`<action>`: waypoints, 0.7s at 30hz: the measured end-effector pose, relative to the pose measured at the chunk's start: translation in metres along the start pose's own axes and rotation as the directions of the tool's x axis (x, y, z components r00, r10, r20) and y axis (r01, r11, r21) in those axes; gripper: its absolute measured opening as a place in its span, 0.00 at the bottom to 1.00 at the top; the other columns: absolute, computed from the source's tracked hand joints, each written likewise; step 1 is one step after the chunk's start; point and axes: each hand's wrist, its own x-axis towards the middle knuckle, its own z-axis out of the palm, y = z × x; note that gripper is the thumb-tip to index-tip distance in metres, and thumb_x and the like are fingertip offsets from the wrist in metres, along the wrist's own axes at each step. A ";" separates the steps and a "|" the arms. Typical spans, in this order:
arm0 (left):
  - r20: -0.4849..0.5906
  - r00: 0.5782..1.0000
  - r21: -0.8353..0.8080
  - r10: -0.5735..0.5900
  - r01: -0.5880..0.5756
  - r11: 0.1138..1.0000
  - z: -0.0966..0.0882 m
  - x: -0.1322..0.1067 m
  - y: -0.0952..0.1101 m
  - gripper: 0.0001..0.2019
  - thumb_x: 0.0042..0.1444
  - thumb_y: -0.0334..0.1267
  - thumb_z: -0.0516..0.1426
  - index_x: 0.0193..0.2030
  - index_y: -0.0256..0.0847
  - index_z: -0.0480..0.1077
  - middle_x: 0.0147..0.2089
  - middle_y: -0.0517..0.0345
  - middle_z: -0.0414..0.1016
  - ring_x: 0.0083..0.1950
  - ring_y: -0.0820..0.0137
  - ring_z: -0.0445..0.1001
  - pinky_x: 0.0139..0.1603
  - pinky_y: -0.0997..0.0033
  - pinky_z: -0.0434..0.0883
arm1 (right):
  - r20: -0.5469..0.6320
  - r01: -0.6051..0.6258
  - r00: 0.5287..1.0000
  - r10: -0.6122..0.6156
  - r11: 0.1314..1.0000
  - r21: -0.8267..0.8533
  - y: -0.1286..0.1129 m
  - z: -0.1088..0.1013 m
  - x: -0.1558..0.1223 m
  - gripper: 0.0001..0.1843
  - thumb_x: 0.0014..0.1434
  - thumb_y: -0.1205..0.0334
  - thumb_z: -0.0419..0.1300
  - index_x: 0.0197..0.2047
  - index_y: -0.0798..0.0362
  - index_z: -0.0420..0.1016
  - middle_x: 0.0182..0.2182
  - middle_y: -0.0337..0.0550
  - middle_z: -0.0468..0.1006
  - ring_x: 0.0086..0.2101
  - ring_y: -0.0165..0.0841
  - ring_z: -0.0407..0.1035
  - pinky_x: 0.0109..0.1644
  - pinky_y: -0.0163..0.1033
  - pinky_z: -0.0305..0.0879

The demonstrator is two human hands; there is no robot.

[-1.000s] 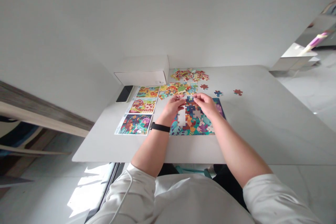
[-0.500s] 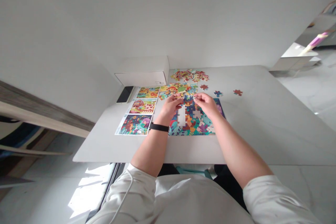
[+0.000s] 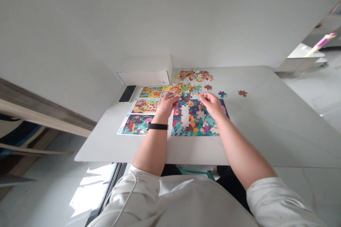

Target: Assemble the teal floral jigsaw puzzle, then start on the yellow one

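Note:
A partly assembled jigsaw puzzle (image 3: 205, 127) with a dark, colourful animal picture lies on the table. A tall white gap shows in its left part, and a smaller pale gap (image 3: 200, 114) sits near its middle. My left hand (image 3: 168, 102), with a black band at the wrist, hovers at the puzzle's upper left, fingers apart. Over the upper right of the puzzle is my right hand (image 3: 211, 103), thumb and index finger pinched; what lies between them is too small to make out. Yellow and green puzzle pieces (image 3: 185, 88) lie just beyond both hands.
Left of the puzzle lies a picture sheet (image 3: 135, 125) with three scenes, beside a phone (image 3: 128, 94). A white box (image 3: 145, 71) stands against the wall. More pieces are heaped (image 3: 194, 75) at the back; a red piece (image 3: 242, 93) and a blue piece (image 3: 222, 94) lie right.
My left hand has drawn back to the left, uncovering the puzzle's upper left part. My right hand has shifted slightly right, still pinched.

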 end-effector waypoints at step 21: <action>-0.066 0.990 0.359 0.122 -0.090 0.929 0.002 0.001 -0.005 0.15 0.49 0.32 0.71 0.42 0.44 0.75 0.31 0.62 0.75 0.31 0.70 0.70 0.32 0.73 0.62 | 0.283 0.512 0.859 -0.427 0.704 -0.491 -0.007 0.016 -0.018 0.15 0.67 0.67 0.65 0.54 0.43 0.82 0.54 0.49 0.80 0.58 0.48 0.75 0.67 0.58 0.73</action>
